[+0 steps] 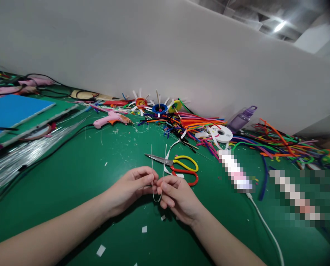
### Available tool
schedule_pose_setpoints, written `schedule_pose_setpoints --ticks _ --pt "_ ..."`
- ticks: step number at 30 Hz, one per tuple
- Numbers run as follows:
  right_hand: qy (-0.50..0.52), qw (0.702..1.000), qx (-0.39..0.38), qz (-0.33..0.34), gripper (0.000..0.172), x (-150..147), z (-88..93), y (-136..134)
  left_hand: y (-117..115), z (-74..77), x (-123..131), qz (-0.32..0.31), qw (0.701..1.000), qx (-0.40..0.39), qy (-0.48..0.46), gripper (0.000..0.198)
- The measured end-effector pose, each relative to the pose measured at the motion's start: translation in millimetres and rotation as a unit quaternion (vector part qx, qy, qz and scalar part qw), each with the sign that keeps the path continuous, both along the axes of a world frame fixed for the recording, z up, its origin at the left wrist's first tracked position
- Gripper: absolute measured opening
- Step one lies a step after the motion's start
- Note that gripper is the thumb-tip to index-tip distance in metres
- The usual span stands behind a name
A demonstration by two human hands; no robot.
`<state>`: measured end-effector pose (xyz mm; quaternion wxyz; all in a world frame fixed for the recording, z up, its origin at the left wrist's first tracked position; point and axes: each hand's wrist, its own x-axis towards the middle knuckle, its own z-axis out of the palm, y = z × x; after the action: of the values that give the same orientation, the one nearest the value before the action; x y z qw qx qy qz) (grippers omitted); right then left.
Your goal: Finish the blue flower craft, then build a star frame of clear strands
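Observation:
A thin silvery wire (157, 201), bent into a narrow U, is held between my two hands with its curve at the bottom and both ends pointing up. My left hand (138, 181) pinches one leg between thumb and fingers. The other leg is gripped by my right hand (178, 194), close beside the left. Just beyond my fingers lie scissors (185, 165) with one yellow and one red handle, blades toward the left. A white ribbon strip (169, 150) runs by the scissors, partly under them.
A pink glue gun (111, 119) lies at the back left, its black cord trailing forward. Piled pipe cleaners (200, 121), a ribbon roll (222, 133) and a purple bottle (241, 119) line the wall. Silvery wires (44, 146) lie left; a white cable (264, 221) runs right. Paper scraps (101, 250) dot the table.

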<state>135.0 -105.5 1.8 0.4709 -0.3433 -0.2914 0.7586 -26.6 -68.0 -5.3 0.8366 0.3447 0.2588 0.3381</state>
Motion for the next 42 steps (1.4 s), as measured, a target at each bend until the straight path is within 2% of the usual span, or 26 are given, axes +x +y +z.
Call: schedule_pose_setpoints --ticks 9,19,24,28,31,37,42 --pt "0.053 0.998 0.005 0.023 0.022 0.8 1.8 1.2 -1.0 -1.0 1.1 0.022 0.997 -0.003 -0.074 0.016" --pt "0.047 0.998 0.03 -0.033 0.02 1.7 1.1 1.9 -0.1 3.1 1.2 0.068 0.993 -0.018 -0.093 0.012" --pt "0.058 0.997 0.037 -0.033 0.017 1.5 1.5 0.8 -6.6 3.8 4.3 0.019 0.993 0.005 -0.117 0.016" --pt "0.048 0.997 0.021 -0.049 0.019 1.3 2.9 2.0 -6.6 1.6 5.8 0.013 0.995 0.004 -0.101 0.016" --pt "0.035 0.997 0.003 -0.063 0.025 0.4 2.8 2.8 -4.1 -0.4 4.9 0.035 0.996 -0.019 -0.075 0.016" --pt "0.029 0.992 -0.002 -0.121 0.022 -0.5 2.3 3.1 0.4 3.3 3.8 0.083 0.994 -0.051 -0.046 0.018" --pt "0.037 0.994 -0.013 -0.101 0.024 -0.3 2.0 4.1 0.0 3.1 5.2 0.099 0.993 -0.042 -0.037 0.019"
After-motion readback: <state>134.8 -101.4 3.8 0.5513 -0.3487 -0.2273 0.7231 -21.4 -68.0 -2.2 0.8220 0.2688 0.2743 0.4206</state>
